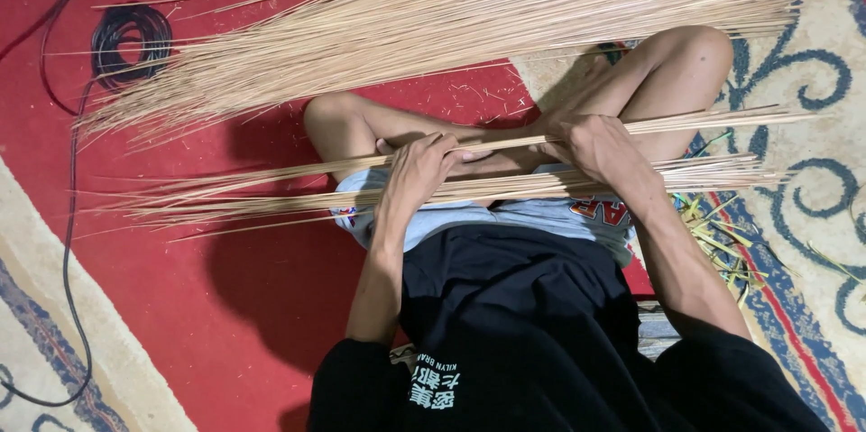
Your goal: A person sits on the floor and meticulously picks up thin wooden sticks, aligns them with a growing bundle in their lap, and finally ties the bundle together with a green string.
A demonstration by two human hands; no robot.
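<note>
I sit cross-legged on the floor, looking down at my lap. My left hand (417, 175) is closed around a thin bundle of long tan sticks (704, 119) that runs across my knees. My right hand (597, 145) grips the same thin bundle further right. Just below it, a thicker bundle of sticks (271, 197) lies across my lap, passing under both wrists. A large fanned pile of the same sticks (469, 17) lies on the floor beyond my legs.
A coiled black cable (132, 35) lies on the red carpet (180, 306) at the upper left, its cord trailing down the left side. A cream rug with blue scrollwork (812, 179) lies at the right. Green leaf strips (717, 247) are scattered by my right thigh.
</note>
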